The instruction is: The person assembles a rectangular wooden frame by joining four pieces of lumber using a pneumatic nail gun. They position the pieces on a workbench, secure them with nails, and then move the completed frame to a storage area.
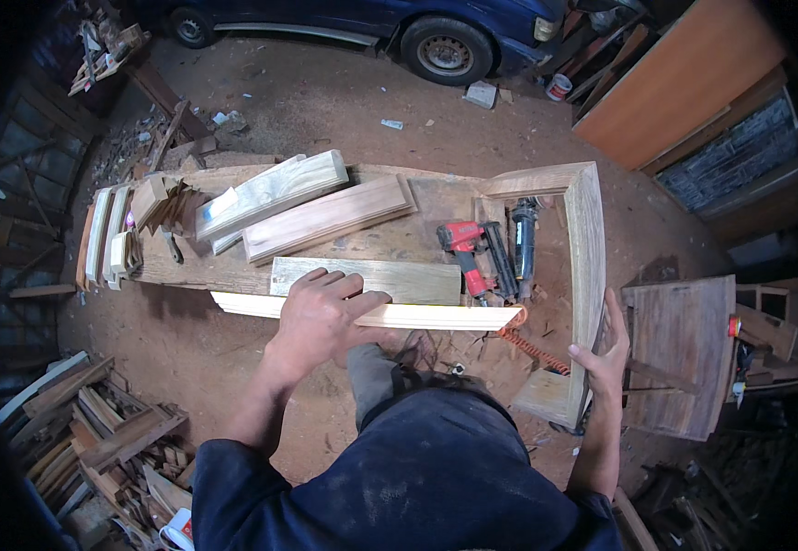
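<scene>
My left hand (325, 312) grips a long pale wooden moulding strip (440, 318) along the near edge of the workbench, with its fingers bent over the top. The strip's right end is cut at a slant. On the right, my right hand (605, 356) holds the near part of a mitred wooden frame (586, 248) between thumb and fingers. The frame's corner rests at the bench's right end. A flat greyish board (371, 278) lies just beyond my left hand. Between board and frame lie a red and black nail gun (461, 239) and a dark blue cylindrical power tool (524, 237).
Wooden planks (325, 220) and several short offcuts lie on the workbench (187, 266). An orange coiled hose (537, 351) hangs near the frame. Scrap wood (109, 427) is heaped at lower left. A wooden panel (679, 354) stands at right; a blue car (325, 16) is parked beyond.
</scene>
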`<state>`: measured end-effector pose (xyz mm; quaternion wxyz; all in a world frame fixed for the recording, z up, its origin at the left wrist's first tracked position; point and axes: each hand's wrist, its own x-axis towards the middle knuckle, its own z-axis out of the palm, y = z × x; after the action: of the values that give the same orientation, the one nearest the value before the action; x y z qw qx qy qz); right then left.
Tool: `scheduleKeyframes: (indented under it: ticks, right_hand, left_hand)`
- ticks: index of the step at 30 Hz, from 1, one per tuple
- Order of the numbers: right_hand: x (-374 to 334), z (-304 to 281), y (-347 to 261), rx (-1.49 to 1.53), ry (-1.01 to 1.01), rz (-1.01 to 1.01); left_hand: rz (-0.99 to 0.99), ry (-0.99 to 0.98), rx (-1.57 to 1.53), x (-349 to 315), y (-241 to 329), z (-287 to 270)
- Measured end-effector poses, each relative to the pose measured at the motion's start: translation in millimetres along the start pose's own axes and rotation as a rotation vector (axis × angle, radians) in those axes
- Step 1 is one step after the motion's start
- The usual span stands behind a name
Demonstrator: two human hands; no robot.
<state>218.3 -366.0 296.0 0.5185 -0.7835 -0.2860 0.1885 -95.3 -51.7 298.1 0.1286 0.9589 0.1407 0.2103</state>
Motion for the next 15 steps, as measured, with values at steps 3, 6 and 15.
scheduleKeyframes:
  ticks: [3, 6, 15]
  right_hand:
    - [-1, 5, -4, -0.003, 0.015, 0.013]
    - [-1, 11, -7, -0.026, 0.022, 0.012]
    - [-2, 41, -16, -0.124, -0.087, 0.037]
  left_hand:
    - [-0.012, -0.030, -0.027, 0, -3, 3]
    - [-0.161, -0.234, -0.132, 4, -13, 15]
    - [-0.324, -0.580, -0.343, -20, -119, 222]
